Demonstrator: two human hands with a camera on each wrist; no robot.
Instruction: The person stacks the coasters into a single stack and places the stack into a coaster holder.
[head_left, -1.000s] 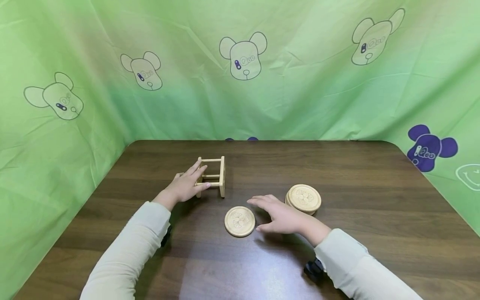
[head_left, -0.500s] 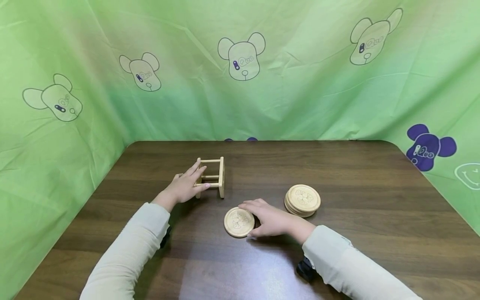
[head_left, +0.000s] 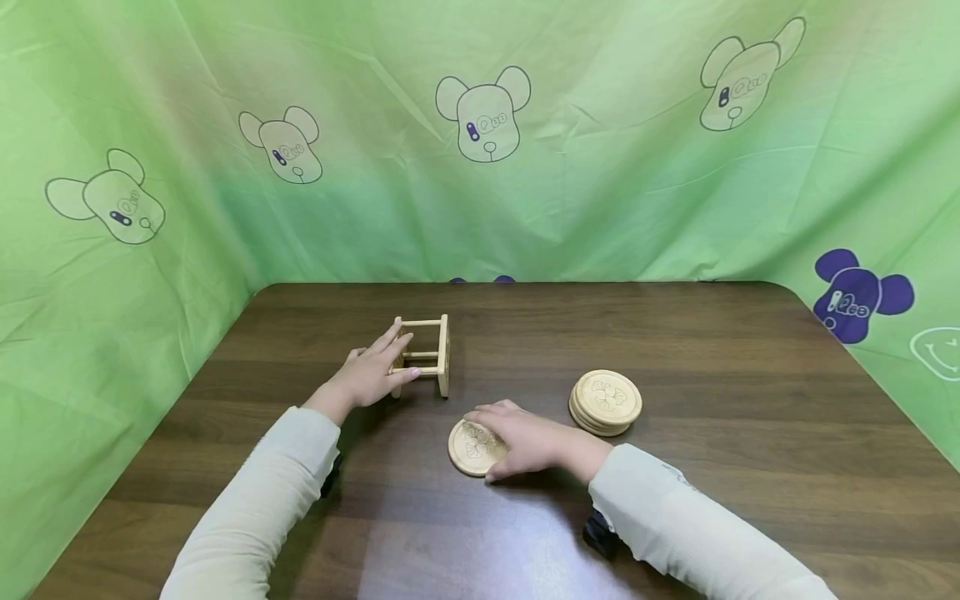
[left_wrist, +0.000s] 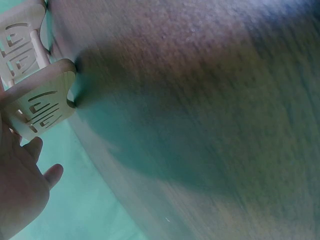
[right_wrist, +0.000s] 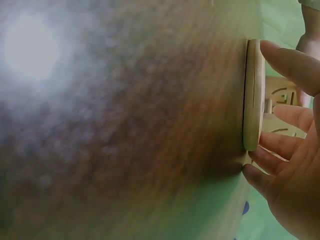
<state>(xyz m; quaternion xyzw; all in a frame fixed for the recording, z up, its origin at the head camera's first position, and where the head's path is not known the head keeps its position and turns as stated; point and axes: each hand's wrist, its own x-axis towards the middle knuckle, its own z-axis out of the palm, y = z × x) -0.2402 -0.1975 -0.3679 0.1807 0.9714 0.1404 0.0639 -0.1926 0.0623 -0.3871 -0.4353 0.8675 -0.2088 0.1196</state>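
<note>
In the head view my left hand [head_left: 366, 375] holds the left side of a small wooden coaster holder [head_left: 443, 358], its thumb at the front rod and its fingers spread toward the back. The left wrist view shows the holder's cut-out side panel [left_wrist: 42, 100] against that hand. A round wooden coaster [head_left: 469, 451] with a carved leaf pattern lies flat on the table. Over its right part is my right hand [head_left: 528, 437], gripping the rim between thumb and fingers. Edge-on in the right wrist view, the coaster [right_wrist: 253, 95] has the thumb at one end and fingertips at the other.
A stack of several wooden coasters [head_left: 606, 400] stands right of my right hand. The brown wooden table [head_left: 712, 350] ends at a green printed cloth [head_left: 375, 208] behind and at the sides.
My right hand has moved left from beside the single coaster to over it, and its thumb and fingers have come to the rim. The left hand and holder stay put.
</note>
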